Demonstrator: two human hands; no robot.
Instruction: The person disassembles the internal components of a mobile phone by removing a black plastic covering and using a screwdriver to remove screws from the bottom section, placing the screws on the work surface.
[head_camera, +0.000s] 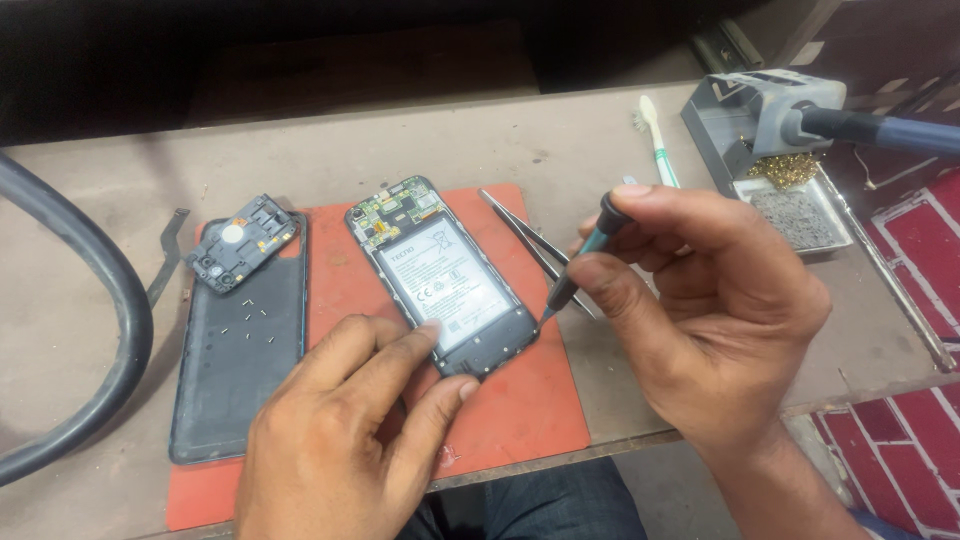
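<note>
The opened phone (443, 276) lies on the red mat (520, 400), its lower end pinned under the fingertips of the left hand (345, 440), whose fingers are spread flat rather than curled around anything. The right hand (700, 300) is closed on a slim screwdriver (583, 258), pinched between thumb and forefingers, with the tip hanging just beside the phone's lower right edge. Judging by what lies about, the strip-down looks well advanced: the back cover (235, 370) is off and rests left of the left hand, a small inner cover plate (243, 243) sits on its top end, and loose screws (245, 318) are scattered on it, roughly ten, too small to count surely. The battery and the circuit board are still seated in the phone, so their removal appears to remain. Between the two hands lies one pair of tweezers (525, 240); beyond the right hand are one toothbrush (655, 140) and one soldering iron stand (770, 130). One thick black cable (120, 330) curves far left.
</note>
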